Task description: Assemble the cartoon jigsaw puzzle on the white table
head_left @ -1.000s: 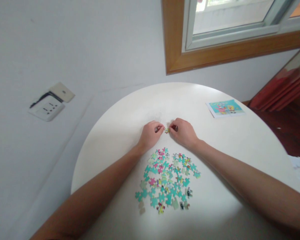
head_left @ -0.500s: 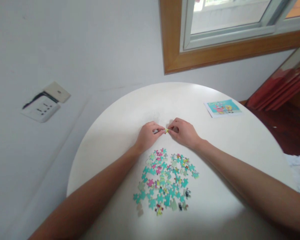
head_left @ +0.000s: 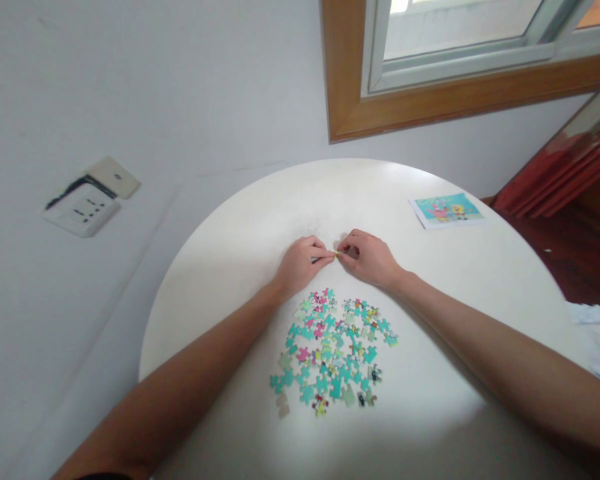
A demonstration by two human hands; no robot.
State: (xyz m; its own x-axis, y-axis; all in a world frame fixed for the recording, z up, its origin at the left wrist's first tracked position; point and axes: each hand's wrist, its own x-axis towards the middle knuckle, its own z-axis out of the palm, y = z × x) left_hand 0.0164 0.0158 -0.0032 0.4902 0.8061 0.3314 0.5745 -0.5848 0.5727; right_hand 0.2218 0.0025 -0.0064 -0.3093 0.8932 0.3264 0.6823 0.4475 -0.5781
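Both my hands meet near the middle of a round white table (head_left: 230, 220). My left hand (head_left: 300, 263) pinches a small dark jigsaw piece between thumb and fingers. My right hand (head_left: 370, 259) pinches a small yellowish jigsaw piece (head_left: 336, 253). The two pieces touch between my fingertips. A loose pile of jigsaw pieces (head_left: 333, 350), mostly teal with some pink and yellow, lies on the table just in front of my wrists, nearer to me.
A picture card (head_left: 446, 209) with cartoon figures lies at the table's far right. A wall socket (head_left: 83, 208) is on the white wall to the left. A wood-framed window (head_left: 430, 100) is above. Red cloth (head_left: 565, 180) hangs at right.
My fingertips have closed in, so the two pieces that were slightly apart now touch. The view has shifted slightly.
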